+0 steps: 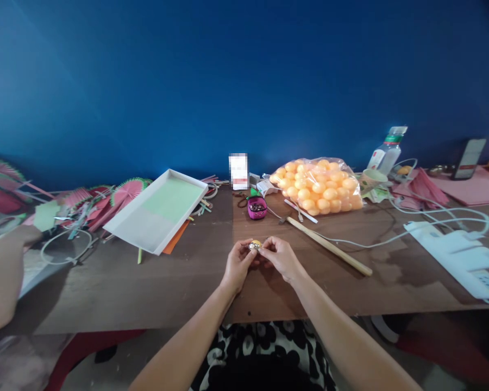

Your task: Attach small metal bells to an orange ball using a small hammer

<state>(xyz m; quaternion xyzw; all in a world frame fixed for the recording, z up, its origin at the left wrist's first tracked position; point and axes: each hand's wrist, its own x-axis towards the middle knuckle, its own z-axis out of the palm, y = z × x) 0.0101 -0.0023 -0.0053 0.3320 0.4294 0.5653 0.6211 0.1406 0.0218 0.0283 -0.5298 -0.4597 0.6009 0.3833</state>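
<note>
Ball: one small orange ball (255, 245) sits between both hands, just above the tabletop (195, 282).
Left hand (238, 264): fingers pinched shut on the ball.
Right hand (280, 256): fingers pinched on it too.
Pink cup (257, 207): a bit behind the hands.
Stick (330, 246): lies to the right.
Bag of balls (318, 185): far back.
White tray (158, 209): back left, tilted.

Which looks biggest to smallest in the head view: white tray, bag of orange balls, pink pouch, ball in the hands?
1. white tray
2. bag of orange balls, somewhat smaller than the tray
3. pink pouch
4. ball, pinched between left hand and right hand, partly hidden
</note>
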